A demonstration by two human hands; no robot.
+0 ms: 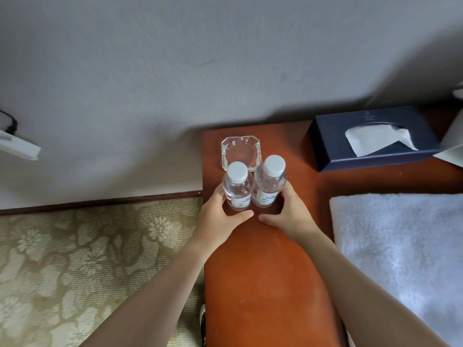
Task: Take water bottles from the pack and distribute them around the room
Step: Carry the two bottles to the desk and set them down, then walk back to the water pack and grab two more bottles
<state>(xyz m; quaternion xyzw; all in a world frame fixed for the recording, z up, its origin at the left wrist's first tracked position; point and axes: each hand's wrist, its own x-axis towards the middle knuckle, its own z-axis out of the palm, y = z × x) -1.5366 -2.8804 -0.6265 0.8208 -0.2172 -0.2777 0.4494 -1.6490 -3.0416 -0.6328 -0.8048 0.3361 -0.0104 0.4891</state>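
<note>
Each hand [220, 216] [290, 214] grips one upright bottle [236, 189] [268, 185].

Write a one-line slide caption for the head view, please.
Left hand and right hand each hold an upright bottle, left bottle and right bottle, on a table before an ashtray.

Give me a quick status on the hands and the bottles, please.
Left hand grips left bottle; right hand grips right bottle. Both upright on wooden table. Glass ashtray just behind them.
</note>
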